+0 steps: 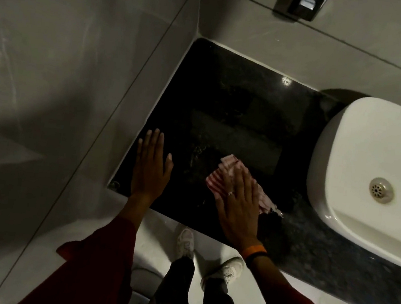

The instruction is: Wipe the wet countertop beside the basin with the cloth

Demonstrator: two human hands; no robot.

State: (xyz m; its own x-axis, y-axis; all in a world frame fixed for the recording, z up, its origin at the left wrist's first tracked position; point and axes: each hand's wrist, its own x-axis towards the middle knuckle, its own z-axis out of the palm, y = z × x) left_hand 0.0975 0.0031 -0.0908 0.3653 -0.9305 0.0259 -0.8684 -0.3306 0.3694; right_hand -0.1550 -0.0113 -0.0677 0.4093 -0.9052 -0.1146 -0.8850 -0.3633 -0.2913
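Note:
A dark speckled stone countertop (226,99) fills the corner left of the white basin (361,146). Streaks and small droplets of water glint on it near its front. A pink-and-white striped cloth (219,177) lies crumpled on the counter near the front edge. My right hand (237,202) presses flat on top of the cloth, fingers spread, a ring on one finger and an orange band at the wrist. My left hand (150,168) rests flat and empty on the counter's left front part, fingers apart, about a hand's width left of the cloth.
Grey tiled walls (79,61) close in the counter at the left and back. A metal wall-mounted dispenser (303,1) hangs above the back wall. The basin has a metal drain (380,190). My shoes (185,242) stand on the pale floor below the counter edge.

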